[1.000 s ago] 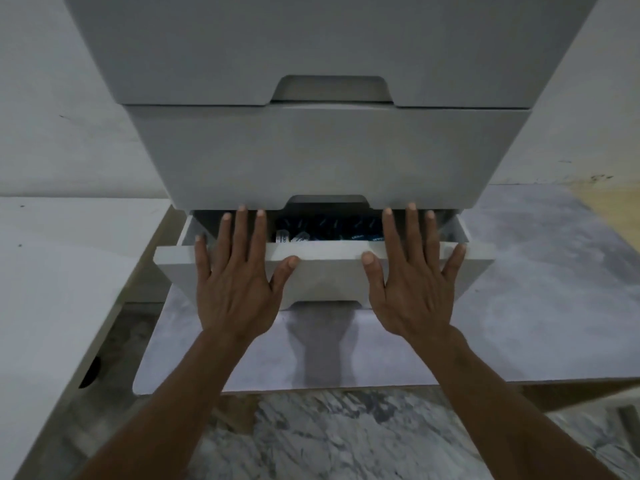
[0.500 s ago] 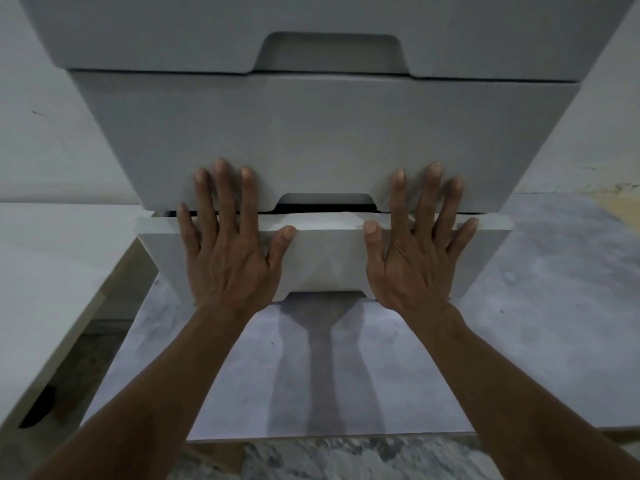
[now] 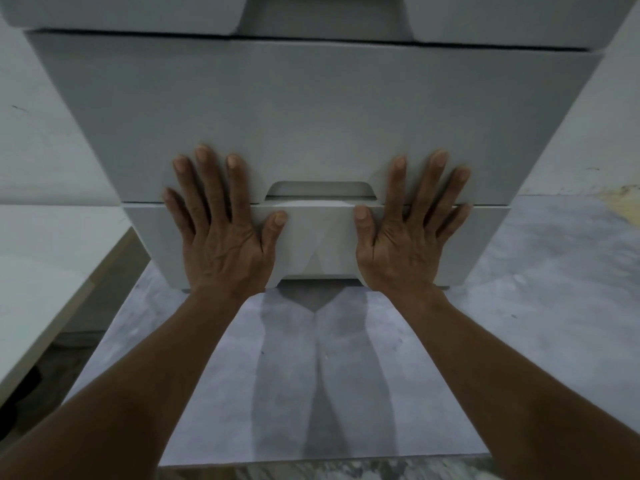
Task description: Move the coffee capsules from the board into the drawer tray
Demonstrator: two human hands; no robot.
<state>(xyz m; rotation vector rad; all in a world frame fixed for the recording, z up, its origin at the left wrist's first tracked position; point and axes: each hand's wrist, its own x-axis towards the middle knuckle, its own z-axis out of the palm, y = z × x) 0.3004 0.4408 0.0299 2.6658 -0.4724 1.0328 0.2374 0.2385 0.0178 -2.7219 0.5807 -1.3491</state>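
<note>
The bottom drawer (image 3: pixel 320 237) of a grey drawer unit sits flush with the drawer front above it, fully pushed in. My left hand (image 3: pixel 221 230) lies flat against its front, left of the handle notch, fingers spread and reaching onto the middle drawer (image 3: pixel 311 116). My right hand (image 3: pixel 412 230) presses flat on the right side in the same way. Neither hand holds anything. No coffee capsules are visible; the drawer's inside is hidden. The pale marble-patterned board (image 3: pixel 519 341) under the unit has nothing on it.
A top drawer (image 3: pixel 325 15) with a handle notch is stacked above. A white tabletop (image 3: pixel 41 271) lies to the left, with a dark gap beside it. A marbled floor strip (image 3: pixel 311 472) shows below the board's front edge.
The bottom drawer, partly out with dark capsules showing a second ago, has slid fully in under both flat hands. The camera has moved closer to the unit.
</note>
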